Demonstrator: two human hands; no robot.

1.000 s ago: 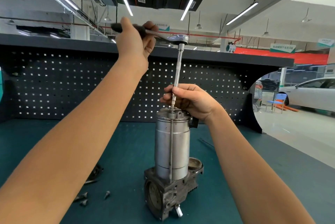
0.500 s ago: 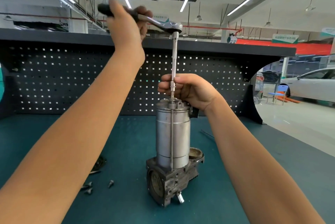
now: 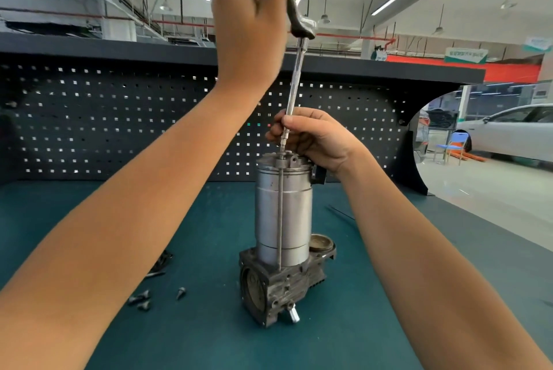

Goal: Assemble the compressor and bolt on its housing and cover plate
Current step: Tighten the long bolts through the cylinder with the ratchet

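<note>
Overhead, left hand [image 3: 250,20] grips ratchet [image 3: 302,26]; right hand [image 3: 318,139] holds near-upright extension [image 3: 295,82] atop compressor [image 3: 284,214].

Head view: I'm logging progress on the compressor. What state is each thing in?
Left hand: grips the ratchet
Right hand: holds the extension bar low down
Cylinder: upright on the base block
Long bolt: upright beside the cylinder
Screws: loose on the bench
</note>
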